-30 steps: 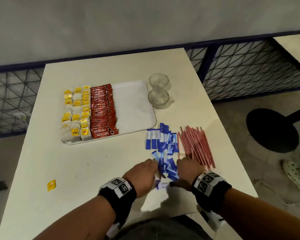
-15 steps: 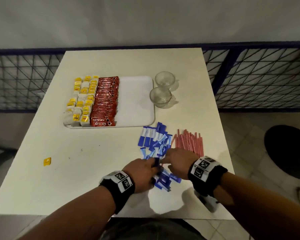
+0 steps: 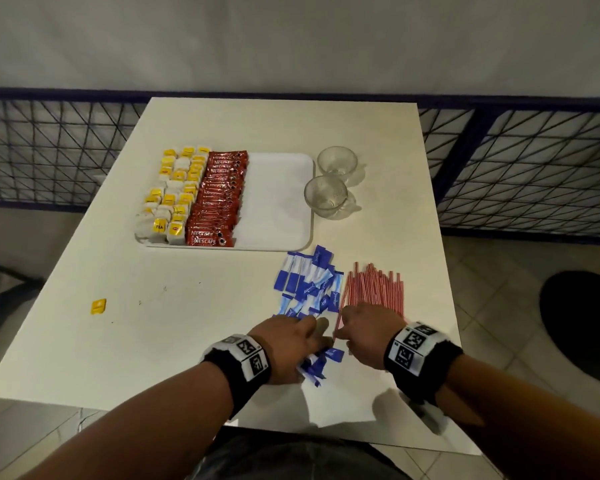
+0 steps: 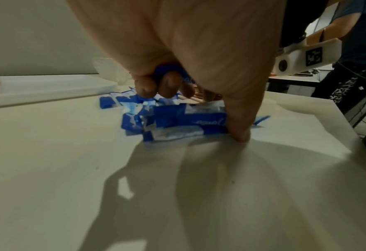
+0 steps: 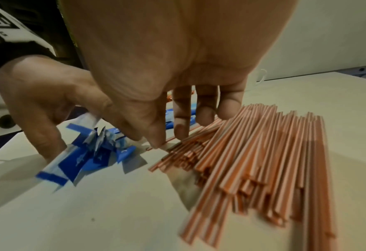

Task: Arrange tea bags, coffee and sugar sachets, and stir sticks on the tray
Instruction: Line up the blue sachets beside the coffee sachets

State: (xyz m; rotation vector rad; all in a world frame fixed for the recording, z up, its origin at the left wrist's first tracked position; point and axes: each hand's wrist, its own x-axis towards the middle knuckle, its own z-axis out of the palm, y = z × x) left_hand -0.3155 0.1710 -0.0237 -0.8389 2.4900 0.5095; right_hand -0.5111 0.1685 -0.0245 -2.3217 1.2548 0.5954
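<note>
A pile of blue sugar sachets [image 3: 309, 285] lies on the table in front of the white tray [image 3: 278, 202]. My left hand [image 3: 291, 337] is at its near end, fingers [image 4: 167, 84] curled round a few sachets [image 4: 177, 117] and thumb pressed to the table. Red-and-white stir sticks [image 3: 374, 289] lie to the right of the pile. My right hand [image 3: 361, 323] is at their near left edge, where thumb and forefinger [image 5: 168, 138] pinch one stray stick. Tea bags [image 3: 174, 195] and red coffee sachets [image 3: 219, 199] fill the tray's left half.
Two glass cups [image 3: 326, 195] stand just right of the tray. A loose yellow tag [image 3: 98, 305] lies on the table's left side. The tray's right half is bare. The table's near edge runs close under my wrists, and a mesh railing stands behind.
The head view has swung and tilted. My left hand has stayed in the near sachets. My right hand has shifted slightly from the sachets to the edge of the stir sticks.
</note>
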